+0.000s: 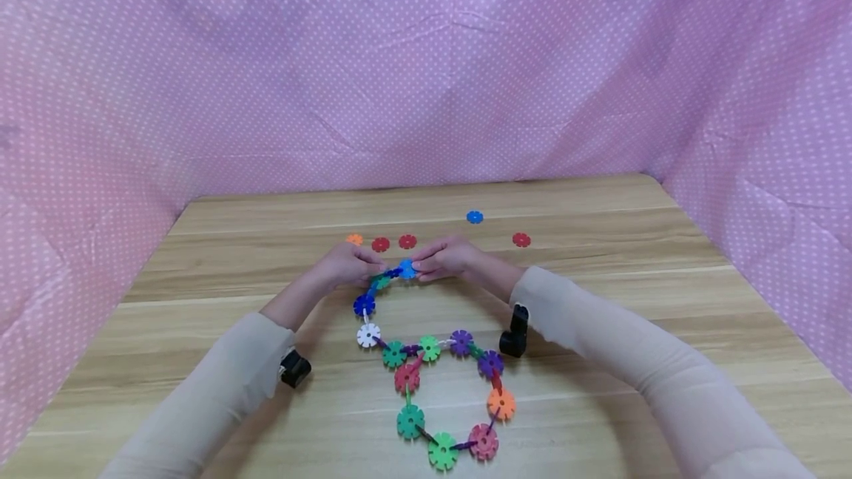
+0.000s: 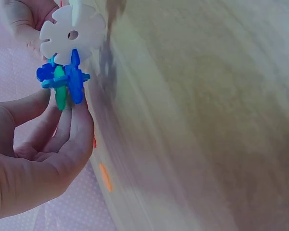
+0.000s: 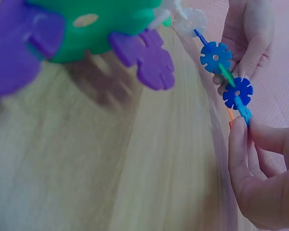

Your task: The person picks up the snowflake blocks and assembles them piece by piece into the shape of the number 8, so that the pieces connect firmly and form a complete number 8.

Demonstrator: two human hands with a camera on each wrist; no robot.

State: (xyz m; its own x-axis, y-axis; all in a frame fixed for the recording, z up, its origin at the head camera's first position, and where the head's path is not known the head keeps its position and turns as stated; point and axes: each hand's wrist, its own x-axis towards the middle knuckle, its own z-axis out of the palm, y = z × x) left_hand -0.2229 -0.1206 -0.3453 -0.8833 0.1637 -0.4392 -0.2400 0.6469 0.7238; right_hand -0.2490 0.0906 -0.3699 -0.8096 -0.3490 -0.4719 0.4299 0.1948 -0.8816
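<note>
Notched plastic snowflake discs are slotted together into a chain on the table, with a closed ring at the near end. From the ring's green disc (image 1: 394, 354) the chain curves away through a white disc (image 1: 368, 335) and a dark blue disc (image 1: 364, 305). At the far end, my left hand (image 1: 347, 265) pinches the chain by its blue and green discs. My right hand (image 1: 447, 257) pinches a light blue snowflake disc (image 1: 407, 269) at the chain's tip between thumb and fingers. In the right wrist view this light blue disc (image 3: 243, 112) sits edge-on against a dark blue one (image 3: 238, 93).
Loose discs lie beyond my hands: an orange disc (image 1: 355, 239), a red disc (image 1: 380, 245) and another red disc (image 1: 407, 242). Farther right are a blue disc (image 1: 475, 217) and a red disc (image 1: 521, 240). A pink dotted cloth (image 1: 426, 80) borders the wooden table (image 1: 599, 242).
</note>
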